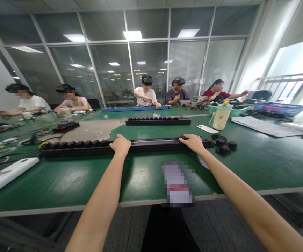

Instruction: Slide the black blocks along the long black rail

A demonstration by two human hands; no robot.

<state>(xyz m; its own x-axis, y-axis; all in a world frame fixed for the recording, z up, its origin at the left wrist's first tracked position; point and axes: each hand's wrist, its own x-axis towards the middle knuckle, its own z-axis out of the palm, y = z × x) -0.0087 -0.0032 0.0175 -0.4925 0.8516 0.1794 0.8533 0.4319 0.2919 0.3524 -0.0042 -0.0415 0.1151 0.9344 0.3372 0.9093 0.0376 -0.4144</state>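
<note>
my right hand (194,142) is narrowed onto a small black piece (184,137) at the top of the long black rail (153,145). my left hand (121,144) curls over the same rail farther left; its fingertips are hidden, so i cannot tell how tightly it is closed. the rail lies crosswise before me on the green table (138,175), bare between my hands, with a row of black knobs (80,144) left of my left hand. loose black pieces (221,142) cluster just beyond its right end. past it sit a second black rail (158,122), a white phone (206,129) and a cup (221,117).
</note>
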